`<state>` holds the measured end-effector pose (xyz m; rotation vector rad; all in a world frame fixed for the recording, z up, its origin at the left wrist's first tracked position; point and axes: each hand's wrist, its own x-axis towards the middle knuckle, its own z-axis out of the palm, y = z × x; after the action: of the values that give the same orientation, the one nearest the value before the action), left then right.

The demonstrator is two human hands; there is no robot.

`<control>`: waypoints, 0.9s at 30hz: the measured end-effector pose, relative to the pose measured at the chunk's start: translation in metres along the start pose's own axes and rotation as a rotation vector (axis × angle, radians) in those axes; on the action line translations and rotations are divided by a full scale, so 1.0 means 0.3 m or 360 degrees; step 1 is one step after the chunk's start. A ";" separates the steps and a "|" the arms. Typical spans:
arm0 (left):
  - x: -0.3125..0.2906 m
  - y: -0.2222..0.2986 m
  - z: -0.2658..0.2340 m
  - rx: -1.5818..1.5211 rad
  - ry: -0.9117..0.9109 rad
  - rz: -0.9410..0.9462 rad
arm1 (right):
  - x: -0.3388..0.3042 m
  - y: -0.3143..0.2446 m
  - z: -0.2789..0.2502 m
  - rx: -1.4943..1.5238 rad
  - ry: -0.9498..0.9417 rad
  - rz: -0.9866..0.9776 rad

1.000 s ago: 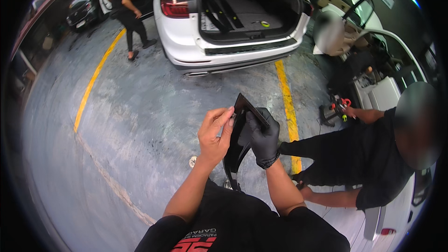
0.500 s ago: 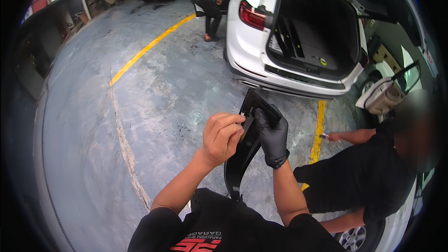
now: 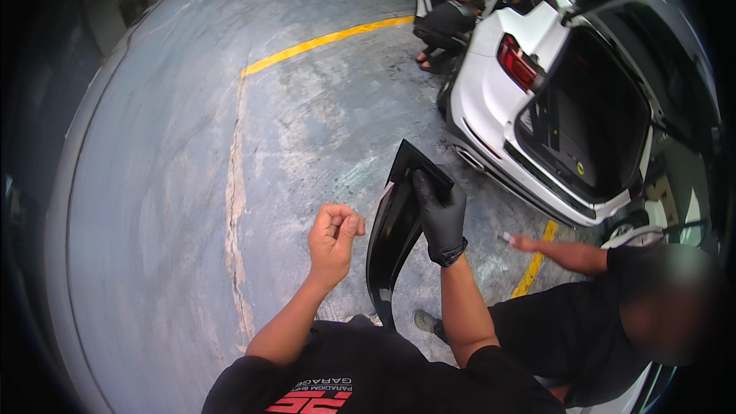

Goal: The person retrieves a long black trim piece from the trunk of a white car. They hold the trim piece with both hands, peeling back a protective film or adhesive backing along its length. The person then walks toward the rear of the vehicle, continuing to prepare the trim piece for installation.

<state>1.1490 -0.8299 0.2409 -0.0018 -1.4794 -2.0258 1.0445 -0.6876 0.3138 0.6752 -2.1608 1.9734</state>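
A long, curved, glossy black car trim piece [image 3: 387, 241] is held up in front of me, its broad end raised and its narrow end reaching down toward my shirt. My right hand [image 3: 443, 222], in a black glove, grips the broad end with the thumb on the near face. To the left of the piece, apart from it, is my bare left hand [image 3: 333, 244]. Its fingers are curled in against the thumb; whatever they may hold is too small to make out.
Ahead on the right stands a white car [image 3: 487, 80] with its tailgate raised. A person [image 3: 443, 31] crouches by its open door. Close on my right, another person in black [image 3: 567, 322] reaches out with a small pale object. A yellow line [image 3: 330, 40] crosses the grey floor.
My left hand has come away from the trim piece, moving left and down. My view has swung left, so the car sits further right. The person at the car door has crouched.
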 end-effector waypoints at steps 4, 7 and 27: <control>-0.108 0.029 -0.279 0.0025 0.0140 -0.0146 | -0.026 0.000 0.217 0.0000 -0.0129 -0.0037; -0.192 0.042 -0.469 0.0119 0.0224 -0.0246 | -0.036 -0.019 0.343 0.0012 -0.0238 0.0159; -0.789 -0.232 -1.446 0.1799 0.0944 -0.0355 | -0.226 0.048 0.989 -0.0071 -0.0707 -0.0255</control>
<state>1.4574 -1.0780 -0.0630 1.1378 -2.0069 -0.9163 1.1566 -0.9597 0.2352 1.3406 -2.2787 1.8188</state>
